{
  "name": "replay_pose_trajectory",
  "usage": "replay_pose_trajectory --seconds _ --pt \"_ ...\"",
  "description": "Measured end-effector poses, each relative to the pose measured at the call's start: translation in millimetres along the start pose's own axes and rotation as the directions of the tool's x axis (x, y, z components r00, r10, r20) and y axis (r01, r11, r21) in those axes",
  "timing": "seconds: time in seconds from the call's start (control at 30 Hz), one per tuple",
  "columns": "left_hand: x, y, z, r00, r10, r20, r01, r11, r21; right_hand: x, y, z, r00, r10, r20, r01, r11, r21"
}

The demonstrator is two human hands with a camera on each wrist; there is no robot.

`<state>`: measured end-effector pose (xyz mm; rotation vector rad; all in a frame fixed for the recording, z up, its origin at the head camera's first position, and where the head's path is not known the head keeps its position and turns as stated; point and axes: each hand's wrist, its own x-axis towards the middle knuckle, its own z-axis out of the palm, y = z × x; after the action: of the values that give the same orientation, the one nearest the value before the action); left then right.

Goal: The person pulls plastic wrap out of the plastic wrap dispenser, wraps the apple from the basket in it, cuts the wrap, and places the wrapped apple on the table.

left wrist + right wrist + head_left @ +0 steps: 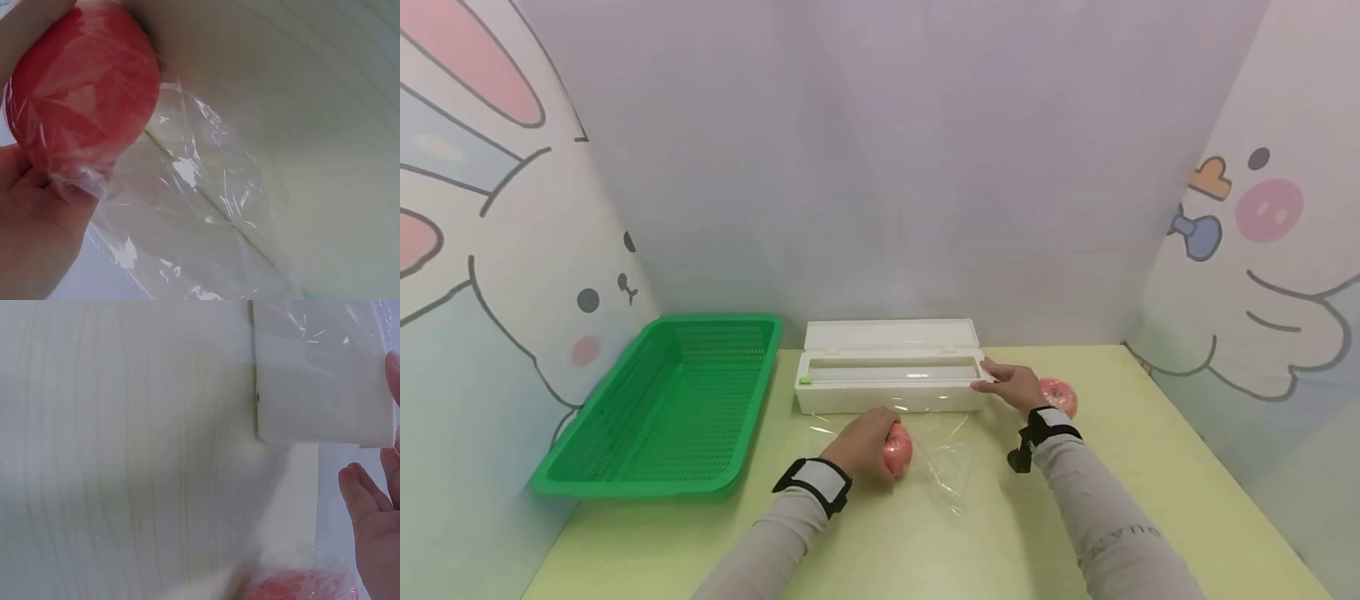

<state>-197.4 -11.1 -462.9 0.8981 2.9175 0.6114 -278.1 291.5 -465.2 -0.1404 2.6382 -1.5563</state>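
Note:
My left hand (865, 442) grips a red apple (898, 450) in front of a white cling film dispenser (891, 397). Clear cling film (194, 206) lies over the apple and trails loosely onto the table, as the left wrist view shows. At the dispenser's right end, my right hand (1013, 386) holds the corner, thumb toward the front and fingers toward the back. The dispenser's lid (891, 334) stands raised, and a pale roll shows inside. A second apple (1058, 397), wrapped in film, sits just right of my right hand.
A green plastic basket (747, 454) stands to the left on the pale yellow table (970, 550). Behind the dispenser rises a plain pale wall (880, 167). Side panels with cartoon animals flank the table. A small green piece (806, 381) sits at the dispenser's left end.

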Motion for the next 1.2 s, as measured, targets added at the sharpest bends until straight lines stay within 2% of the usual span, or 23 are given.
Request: replay_pose_trajectory --seconds 0.13,0.2,0.27,0.3,0.37,0.43,0.47,0.53,0.57,0.63,0.67,0.7,0.8,0.87,0.9,0.97,1.0,1.13,1.2 --pt "1.6 1.3 -0.1 1.0 -0.012 0.026 0.013 0.999 -0.047 1.0 6 3 0.997 0.072 0.017 -0.073 0.991 0.112" --pt "2.2 2.1 -0.5 0.999 -0.014 0.041 0.016 0.998 -0.062 1.0 4 5 0.994 0.113 0.009 -0.112 0.976 0.187" --pt "2.4 2.8 -1.7 0.998 -0.025 0.062 0.029 0.997 -0.07 -1.1 -2 7 0.99 0.139 -0.003 -0.136 0.97 0.202" --pt "2.5 2.8 -2.3 0.997 -0.033 0.073 0.039 0.997 -0.074 -2.8 -6 9 0.99 0.139 -0.021 -0.133 0.975 0.177" --pt "2.6 2.1 -3.9 0.994 -0.059 0.093 0.067 0.994 -0.09 -6.5 -16 15 0.991 0.104 -0.088 -0.099 0.993 0.063" --pt "2.4 1.3 -6.7 0.989 -0.088 0.116 0.1 0.99 -0.103 -11.2 -26 25 0.986 0.002 -0.168 -0.02 0.994 -0.106" --pt "2.5 0.9 -8.3 0.987 -0.1 0.127 0.114 0.987 -0.114 -13.4 -32 30 0.978 -0.064 -0.2 0.026 0.982 -0.188" --pt "4.2 0.8 -11.3 0.981 -0.121 0.15 0.139 0.983 -0.123 -16.4 -44 43 0.947 -0.218 -0.236 0.145 0.946 -0.29" --pt "5.3 1.1 -12.7 0.978 -0.13 0.163 0.151 0.98 -0.129 -18.4 -50 50 0.929 -0.294 -0.225 0.216 0.923 -0.318" --pt "8.2 2.0 -15.3 0.973 -0.137 0.188 0.165 0.977 -0.138 -24.3 -62 62 0.884 -0.446 -0.139 0.367 0.846 -0.386" --pt "9.7 2.3 -16.1 0.97 -0.14 0.2 0.169 0.976 -0.139 -29.1 -69 67 0.86 -0.506 -0.066 0.442 0.803 -0.401" --pt "10.9 2.8 -17.4 0.966 -0.144 0.213 0.176 0.974 -0.143 -34.1 -75 73 0.826 -0.564 0.014 0.517 0.747 -0.418" --pt "10.7 3.9 -19.3 0.952 -0.152 0.266 0.21 0.956 -0.206 -53.4 -90 88 0.721 -0.64 0.265 0.687 0.612 -0.392" --pt "9.6 4.6 -21.4 0.939 -0.161 0.302 0.244 0.934 -0.26 -64.9 -98 95 0.668 -0.642 0.377 0.744 0.566 -0.354" --pt "9.2 4.9 -23.0 0.934 -0.166 0.317 0.264 0.918 -0.295 -69.2 -101 98 0.651 -0.641 0.406 0.759 0.548 -0.351" --pt "8.8 4.7 -25.3 0.926 -0.166 0.338 0.285 0.896 -0.34 -75.6 -104 101 0.641 -0.637 0.429 0.768 0.535 -0.353" --pt "8.4 4.6 -26.4 0.925 -0.163 0.342 0.285 0.895 -0.344 -78.0 -104 103 0.642 -0.633 0.433 0.766 0.529 -0.364" --pt "8.6 2.1 -29.0 0.922 -0.131 0.364 0.248 0.922 -0.298 -85.9 -98 110 0.648 -0.595 0.476 0.762 0.496 -0.417" --pt "8.0 0.5 -28.8 0.916 -0.098 0.388 0.223 0.931 -0.291 -89.4 -93 114 0.651 -0.568 0.504 0.759 0.483 -0.436"
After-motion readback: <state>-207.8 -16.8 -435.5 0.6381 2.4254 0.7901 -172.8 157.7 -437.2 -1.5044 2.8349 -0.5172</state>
